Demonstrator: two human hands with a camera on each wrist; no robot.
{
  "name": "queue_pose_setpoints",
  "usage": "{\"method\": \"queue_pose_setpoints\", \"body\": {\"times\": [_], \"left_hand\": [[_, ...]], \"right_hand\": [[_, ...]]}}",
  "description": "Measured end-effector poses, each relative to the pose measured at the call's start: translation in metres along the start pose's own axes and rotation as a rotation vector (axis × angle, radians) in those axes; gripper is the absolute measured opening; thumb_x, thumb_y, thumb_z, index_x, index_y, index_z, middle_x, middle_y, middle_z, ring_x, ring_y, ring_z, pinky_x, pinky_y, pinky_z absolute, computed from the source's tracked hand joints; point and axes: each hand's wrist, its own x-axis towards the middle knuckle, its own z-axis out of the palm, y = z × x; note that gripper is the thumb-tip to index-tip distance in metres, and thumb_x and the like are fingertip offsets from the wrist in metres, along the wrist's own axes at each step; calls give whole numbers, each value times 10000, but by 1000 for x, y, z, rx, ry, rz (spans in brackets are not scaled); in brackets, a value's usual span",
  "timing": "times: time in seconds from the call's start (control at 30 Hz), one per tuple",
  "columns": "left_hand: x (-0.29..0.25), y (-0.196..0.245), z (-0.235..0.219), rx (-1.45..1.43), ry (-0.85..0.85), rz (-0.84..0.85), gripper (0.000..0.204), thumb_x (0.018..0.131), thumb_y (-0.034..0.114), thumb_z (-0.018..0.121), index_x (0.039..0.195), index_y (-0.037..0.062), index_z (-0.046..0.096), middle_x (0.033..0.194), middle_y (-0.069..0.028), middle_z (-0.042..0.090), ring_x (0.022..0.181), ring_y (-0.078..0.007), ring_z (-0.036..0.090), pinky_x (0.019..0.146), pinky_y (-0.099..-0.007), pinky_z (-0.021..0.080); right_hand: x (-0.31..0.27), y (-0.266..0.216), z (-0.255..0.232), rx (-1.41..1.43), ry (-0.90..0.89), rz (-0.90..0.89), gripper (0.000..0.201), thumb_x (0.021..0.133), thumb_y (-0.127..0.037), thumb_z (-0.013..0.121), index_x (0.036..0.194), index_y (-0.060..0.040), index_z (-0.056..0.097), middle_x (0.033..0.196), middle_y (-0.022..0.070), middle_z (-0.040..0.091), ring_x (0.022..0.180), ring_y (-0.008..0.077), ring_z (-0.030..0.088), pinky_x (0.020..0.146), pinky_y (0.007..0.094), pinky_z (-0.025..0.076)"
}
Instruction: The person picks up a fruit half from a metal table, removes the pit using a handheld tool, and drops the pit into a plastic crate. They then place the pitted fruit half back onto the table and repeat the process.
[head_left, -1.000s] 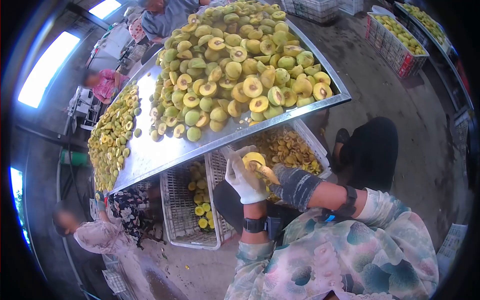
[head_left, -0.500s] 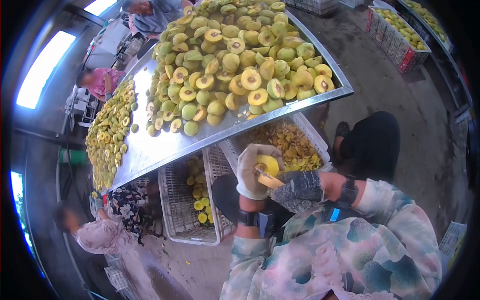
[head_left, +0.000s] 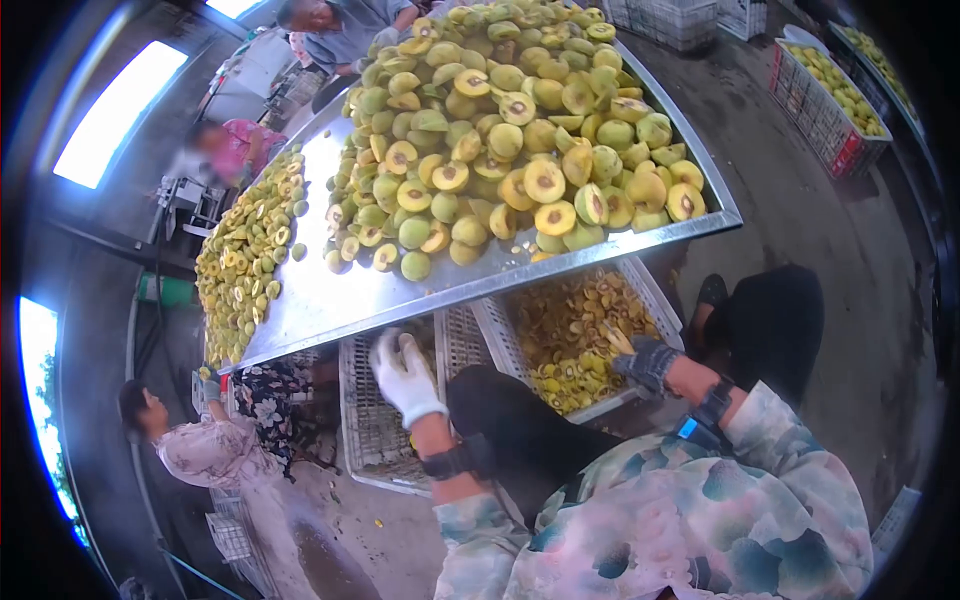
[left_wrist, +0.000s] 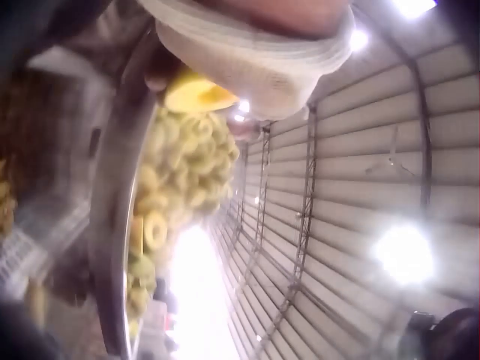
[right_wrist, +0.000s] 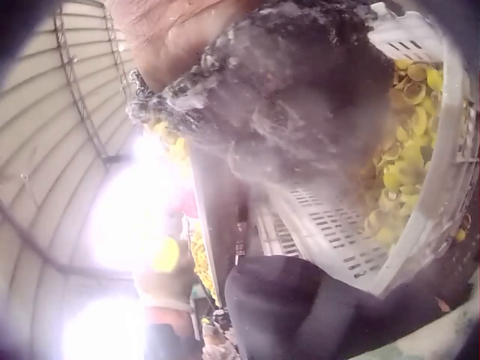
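In the head view, the white-gloved left hand (head_left: 405,378) is above the left crate (head_left: 357,420), palm away from the camera. A yellow fruit half (left_wrist: 196,94) sits at its fingers in the left wrist view; the head view hides this fruit. The dark-gloved right hand (head_left: 648,364) is over the near right side of another crate (head_left: 672,318), which holds brown and yellow fruit pieces (head_left: 572,325). Its fingers are curled round a pale, narrow tool (head_left: 620,341) that points toward those pieces. The right wrist view blurs the glove (right_wrist: 300,105) and hides its fingertips.
A metal-edged table (head_left: 480,289) heaped with halved fruit (head_left: 480,150) stands in front, above the crates. The wearer's dark-clothed knee (head_left: 500,400) lies between the hands. Other people are at the table's left and far sides. More crates (head_left: 830,110) stand at the back right.
The hands have moved apart from the fruit half they were both at. The left hand went left over the left crate; the right hand went right with the tool. The view has shifted.
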Motion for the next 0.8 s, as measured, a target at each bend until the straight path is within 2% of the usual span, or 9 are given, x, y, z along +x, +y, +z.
{"method": "queue_pose_setpoints", "body": {"times": [0.07, 0.1, 0.27, 0.47, 0.53, 0.6, 0.67, 0.73, 0.8], "left_hand": [[24, 16, -10, 789, 105, 32, 554, 802, 351, 613, 1278, 112, 462, 1364, -182, 359, 1164, -364, 415, 937, -479, 361], [42, 17, -10, 796, -56, -40, 728, 778, 394, 631, 1386, 153, 312, 1438, -167, 242, 1255, -403, 293, 989, -532, 283], [110, 28, 50, 734, -391, -16, 707, 773, 374, 640, 1374, 167, 330, 1377, -140, 361, 1145, -350, 463, 931, -449, 397], [131, 10, 111, 555, -484, -36, 653, 696, 279, 713, 1234, 52, 422, 1279, -200, 431, 1081, -360, 521, 911, -403, 439], [127, 7, 107, 429, -472, -10, 614, 656, 258, 736, 1140, 20, 442, 1129, -219, 531, 1025, -384, 548, 882, -392, 461], [115, 1, 100, 206, -385, -93, 522, 696, 239, 704, 1118, 37, 472, 991, -174, 595, 953, -328, 583, 821, -396, 489], [86, 46, 67, -911, -321, -482, 346, 813, 235, 601, 1096, 52, 520, 870, -109, 612, 665, -213, 600, 490, -322, 469], [60, 56, 63, -1424, -367, -571, 331, 891, 328, 463, 1098, 83, 541, 884, -97, 614, 634, -198, 577, 460, -302, 440], [33, 74, 56, -1311, -391, -554, 415, 906, 404, 392, 1092, 66, 546, 878, -84, 616, 623, -196, 571, 453, -282, 426]], "right_hand": [[-6, -4, -6, 149, -74, 125, 330, 804, -291, 616, 980, -14, 587, 656, 76, 572, 550, 191, 545, 510, 330, 446], [-4, -1, -5, 145, -73, 110, 330, 804, -291, 616, 980, -14, 587, 656, 76, 572, 550, 191, 545, 510, 330, 446], [-14, -10, -7, -31, -64, 150, 312, 816, -297, 621, 979, -33, 591, 695, 70, 590, 538, 179, 550, 478, 322, 448], [4, 33, -6, -119, 39, -1, 441, 792, -391, 602, 949, 20, 605, 781, 185, 629, 664, 291, 617, 613, 388, 480], [9, 36, 0, -154, 26, -40, 446, 777, -396, 606, 955, 13, 612, 868, 223, 629, 825, 354, 606, 737, 403, 462], [-4, 3, -6, 13, -47, 62, 307, 820, -312, 617, 950, -35, 588, 729, 84, 605, 632, 189, 566, 570, 332, 461], [0, -1, -1, -77, 36, -18, 297, 819, -311, 615, 933, -38, 587, 709, 95, 592, 633, 203, 560, 583, 338, 458], [-4, -21, -1, -102, 43, -195, 309, 817, -325, 612, 919, -35, 583, 677, 111, 579, 620, 240, 563, 597, 349, 459], [-21, -58, -7, -93, -18, -222, 405, 803, -365, 620, 983, -5, 575, 917, 223, 599, 854, 371, 577, 741, 415, 443]]}}
